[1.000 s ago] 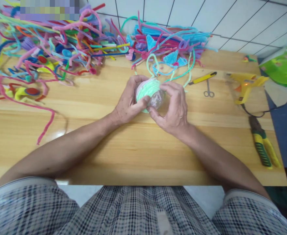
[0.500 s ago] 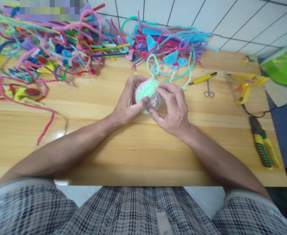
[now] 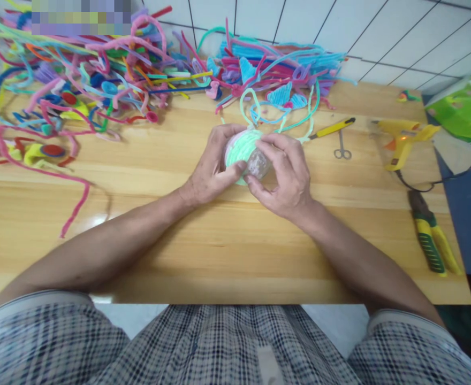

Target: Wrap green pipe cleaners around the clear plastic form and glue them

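Between my hands is a rounded body wound with mint-green and pale pink pipe cleaner [image 3: 241,151], held just above the table. A clear, glassy-looking piece [image 3: 257,164] shows at its right side, partly hidden by fingers; I cannot tell if it is the same object's bare part. My left hand [image 3: 215,163] is closed around the wrapped side, its thumb lying across the front. My right hand [image 3: 286,174] pinches the clear part, fingertips on top and thumb below. Loose mint pipe cleaners [image 3: 251,104] curl on the table just behind.
Tangled pipe cleaners [image 3: 111,69] cover the back left, with a blue and pink bundle [image 3: 275,59] at back centre. To the right lie a yellow utility knife [image 3: 332,128], small scissors [image 3: 342,147], a lit yellow glue gun [image 3: 404,139] with its cord, and pliers [image 3: 430,235] near the table's edge.
The wrapped object has shifted and turned slightly to the right between my hands, and its clear part shows more plainly. Both hands keep their hold.
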Tool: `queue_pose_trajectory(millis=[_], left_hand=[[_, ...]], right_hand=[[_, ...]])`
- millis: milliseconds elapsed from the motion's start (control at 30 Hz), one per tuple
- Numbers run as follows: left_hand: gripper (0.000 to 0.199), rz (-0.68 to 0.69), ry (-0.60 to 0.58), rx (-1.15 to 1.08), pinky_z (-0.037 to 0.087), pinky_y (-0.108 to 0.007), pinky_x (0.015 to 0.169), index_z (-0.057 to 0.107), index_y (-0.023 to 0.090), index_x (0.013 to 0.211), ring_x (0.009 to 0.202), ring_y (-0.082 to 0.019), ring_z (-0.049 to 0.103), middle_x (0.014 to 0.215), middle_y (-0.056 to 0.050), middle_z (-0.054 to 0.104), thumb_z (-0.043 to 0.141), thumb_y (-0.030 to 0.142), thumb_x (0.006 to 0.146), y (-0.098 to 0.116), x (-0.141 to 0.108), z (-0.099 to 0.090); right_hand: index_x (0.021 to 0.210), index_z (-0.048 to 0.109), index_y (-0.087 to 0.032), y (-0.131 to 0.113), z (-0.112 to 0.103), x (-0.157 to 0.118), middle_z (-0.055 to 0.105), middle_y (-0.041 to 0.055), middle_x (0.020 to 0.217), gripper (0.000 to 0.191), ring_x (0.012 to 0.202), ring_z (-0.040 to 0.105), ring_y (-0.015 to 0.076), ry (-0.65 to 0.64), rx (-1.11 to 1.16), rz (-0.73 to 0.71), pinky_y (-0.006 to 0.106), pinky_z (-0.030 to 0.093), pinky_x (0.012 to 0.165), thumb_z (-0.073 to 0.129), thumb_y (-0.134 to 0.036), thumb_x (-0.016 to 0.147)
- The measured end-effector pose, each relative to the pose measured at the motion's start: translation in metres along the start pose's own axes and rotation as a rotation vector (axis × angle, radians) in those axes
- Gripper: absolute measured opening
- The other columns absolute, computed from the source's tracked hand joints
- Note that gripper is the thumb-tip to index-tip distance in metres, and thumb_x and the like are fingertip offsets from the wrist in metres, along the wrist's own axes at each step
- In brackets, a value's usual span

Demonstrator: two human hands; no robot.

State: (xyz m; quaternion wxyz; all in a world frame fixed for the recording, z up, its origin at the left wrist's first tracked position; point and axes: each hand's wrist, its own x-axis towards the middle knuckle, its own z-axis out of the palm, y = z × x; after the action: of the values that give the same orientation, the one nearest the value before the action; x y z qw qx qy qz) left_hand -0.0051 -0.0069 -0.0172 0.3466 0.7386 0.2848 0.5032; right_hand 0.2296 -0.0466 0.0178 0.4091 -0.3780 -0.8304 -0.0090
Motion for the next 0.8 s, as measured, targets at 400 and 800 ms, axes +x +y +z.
queue_pose_trajectory(millis=[400, 800], left_hand=[[0.06, -0.067, 0.0, -0.071, 0.069, -0.053, 0.103, 0.058, 0.034, 0.137, 0.128, -0.032, 0.075, 0.135, -0.007, 0.072, 0.073, 0.082, 0.105, 0.021, 0.009, -0.003], [0.06, -0.008, 0.055, -0.007, 0.063, -0.06, 0.125, 0.057, 0.039, 0.158, 0.144, -0.035, 0.071, 0.153, -0.011, 0.068, 0.065, 0.076, 0.111, 0.012, -0.002, 0.0]], right_hand=[[0.175, 0.047, -0.035, -0.005, -0.001, 0.001, 0.074, 0.0131, 0.157, 0.077, 0.144, 0.075, 0.0403, 0.039, -0.025, -0.128, 0.068, 0.062, 0.126, 0.074, -0.059, 0.107], [0.158, 0.062, -0.029, -0.001, -0.002, -0.005, 0.072, 0.0164, 0.154, 0.072, 0.144, 0.072, 0.0427, -0.016, -0.003, -0.018, 0.074, 0.06, 0.125, 0.075, -0.073, 0.103]])
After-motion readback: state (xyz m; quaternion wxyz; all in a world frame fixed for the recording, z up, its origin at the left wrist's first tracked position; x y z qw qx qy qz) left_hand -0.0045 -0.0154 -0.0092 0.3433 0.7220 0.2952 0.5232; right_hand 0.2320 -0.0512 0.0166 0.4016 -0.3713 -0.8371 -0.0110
